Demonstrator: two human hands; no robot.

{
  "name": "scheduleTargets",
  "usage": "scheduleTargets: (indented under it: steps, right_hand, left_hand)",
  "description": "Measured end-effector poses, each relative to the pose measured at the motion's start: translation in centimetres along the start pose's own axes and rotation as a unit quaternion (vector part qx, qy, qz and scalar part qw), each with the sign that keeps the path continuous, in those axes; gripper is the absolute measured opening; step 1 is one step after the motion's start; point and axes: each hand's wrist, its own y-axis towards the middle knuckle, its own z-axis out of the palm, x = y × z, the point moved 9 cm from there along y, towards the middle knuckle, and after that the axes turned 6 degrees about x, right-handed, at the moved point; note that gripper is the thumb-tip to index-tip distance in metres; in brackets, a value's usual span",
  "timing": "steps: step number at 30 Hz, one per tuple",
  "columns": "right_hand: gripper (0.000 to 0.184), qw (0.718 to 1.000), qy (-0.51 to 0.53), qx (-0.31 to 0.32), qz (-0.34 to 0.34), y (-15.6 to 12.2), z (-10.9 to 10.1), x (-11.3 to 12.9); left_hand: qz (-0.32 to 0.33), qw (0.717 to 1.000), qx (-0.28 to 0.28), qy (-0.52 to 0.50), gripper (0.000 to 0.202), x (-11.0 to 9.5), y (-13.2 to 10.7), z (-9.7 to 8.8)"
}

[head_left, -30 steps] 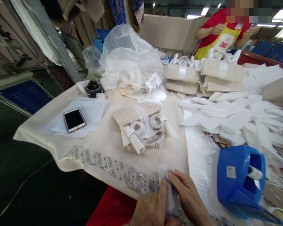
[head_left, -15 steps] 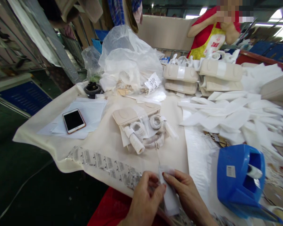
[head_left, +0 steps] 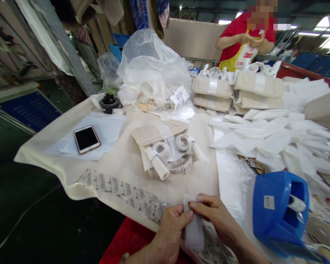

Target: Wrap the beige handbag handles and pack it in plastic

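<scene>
Near the table's front edge, a translucent white strip (head_left: 194,233), folded flat, hangs between my hands. My left hand (head_left: 172,227) pinches its left edge near the top, thumb over it. From the right, my right hand (head_left: 214,211) grips the upper end between thumb and fingers. Just beyond lies a beige handbag (head_left: 147,135) with a clear band round it and white-wrapped strap coils (head_left: 183,143) on its front. A printed clear plastic strip (head_left: 121,189) runs along the table edge beside my left hand.
A blue tape dispenser (head_left: 269,223) stands at the right. Beyond it are piled white foam strips (head_left: 275,135) and stacked beige bags (head_left: 258,86). A phone (head_left: 86,139) rests on papers at left. Behind a large plastic bag (head_left: 154,58), a co-worker (head_left: 236,47) stands across the table.
My left fingers have closed in on the strip's edge, and the strip hangs straighter. The co-worker's hands have come down from the face. The view has shifted slightly.
</scene>
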Motion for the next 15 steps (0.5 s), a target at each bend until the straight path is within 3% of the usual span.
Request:
scheduleTargets:
  steps: [8,11,15]
  right_hand:
    - [0.016,0.993,-0.122,0.004,0.002,1.5,0.4,1.5]
    - [0.007,0.99,-0.142,-0.008,-0.004,2.2,0.6,1.7]
    - [0.008,0.991,-0.135,-0.004,0.009,2.8,1.2,1.8]
  left_hand:
    - [0.03,0.999,-0.039,-0.012,0.035,-0.7,0.0,-0.1]
    - [0.023,0.998,-0.048,0.023,0.033,-0.2,0.1,-0.3]
    - [0.079,0.992,-0.049,0.087,0.025,-1.1,0.1,-0.6]
